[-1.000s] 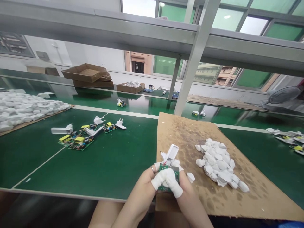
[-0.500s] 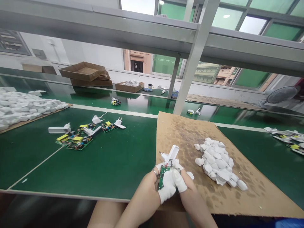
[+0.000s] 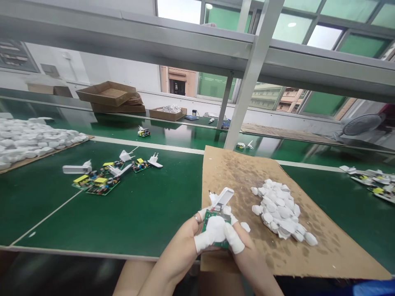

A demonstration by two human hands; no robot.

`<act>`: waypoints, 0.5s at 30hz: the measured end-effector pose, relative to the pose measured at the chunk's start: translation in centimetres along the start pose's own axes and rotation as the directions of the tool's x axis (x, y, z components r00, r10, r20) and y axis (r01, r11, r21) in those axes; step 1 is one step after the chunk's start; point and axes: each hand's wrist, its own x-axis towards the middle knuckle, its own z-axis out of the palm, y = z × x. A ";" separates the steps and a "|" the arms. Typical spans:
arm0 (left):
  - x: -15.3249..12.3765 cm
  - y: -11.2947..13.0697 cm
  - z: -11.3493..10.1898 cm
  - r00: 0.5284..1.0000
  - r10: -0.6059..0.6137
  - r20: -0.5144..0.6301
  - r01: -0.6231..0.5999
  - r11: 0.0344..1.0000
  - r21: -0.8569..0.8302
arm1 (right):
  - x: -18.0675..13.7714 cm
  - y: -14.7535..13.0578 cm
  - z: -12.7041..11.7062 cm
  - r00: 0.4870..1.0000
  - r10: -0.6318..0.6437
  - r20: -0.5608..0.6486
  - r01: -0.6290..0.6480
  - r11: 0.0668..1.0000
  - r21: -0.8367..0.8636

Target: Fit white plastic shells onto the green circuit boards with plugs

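Both hands meet above the near edge of the cardboard sheet, with white cots on their fingers. They grip a green circuit board (image 3: 226, 217) from its two sides. My left hand (image 3: 191, 238) has its thumb over the board's face. My right hand (image 3: 237, 238) closes on the other side, its thumb bent inward. Between the thumbs a white lump (image 3: 216, 227) lies against the board, its edge against the left thumb hard to make out. A white plug housing (image 3: 224, 197) sticks up past the board's far edge. Fingers behind the board are mostly hidden.
White lumps (image 3: 280, 207) are piled on the stained cardboard (image 3: 234, 172). Circuit boards with plugs (image 3: 103, 181) lie on the green bench at left, more boards (image 3: 375, 181) at far right. A slanted post (image 3: 243, 94) rises behind the cardboard. Cardboard trays (image 3: 108, 92) stand at the back.
The board has turned flatter in my hands, and more of its green face shows. My left thumb has shifted left. On the far belt the boards have slid a little left.
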 end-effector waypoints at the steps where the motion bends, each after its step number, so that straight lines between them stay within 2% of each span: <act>1: -0.1 -0.1 -0.1 1.000 -0.003 0.001 0.003 1.000 -0.027 | 0.1 0.1 -0.1 1.000 -0.010 0.008 0.010 1.000 0.023; 3: -0.1 -0.3 -0.4 1.000 0.007 0.012 -0.006 0.997 -0.082 | 0.2 0.3 -0.6 0.998 -0.042 0.045 0.040 0.998 0.040; 5: 0.0 -0.5 -0.4 1.000 0.022 -0.009 -0.023 0.997 -0.072 | 0.4 0.4 -1.4 0.994 -0.107 0.002 0.107 0.993 -0.041; 7: 0.1 -0.5 -0.3 0.997 0.038 -0.061 -0.039 0.999 -0.003 | 0.7 0.5 -2.5 0.971 -0.205 -0.120 0.172 0.956 -0.236; 9: 0.3 -0.3 0.1 0.992 0.043 -0.119 -0.035 0.997 0.065 | 1.0 0.7 -3.8 0.938 -0.283 -0.200 0.159 0.864 -0.477; 12: 0.5 -0.2 0.7 0.986 0.055 -0.157 -0.048 0.998 0.049 | 1.3 1.1 -5.0 0.964 -0.254 -0.081 0.115 0.670 -0.733; 15: 0.5 -0.1 1.0 0.971 0.100 -0.219 -0.100 0.995 0.007 | 1.2 1.5 -5.1 0.982 -0.176 0.071 0.152 0.502 -0.852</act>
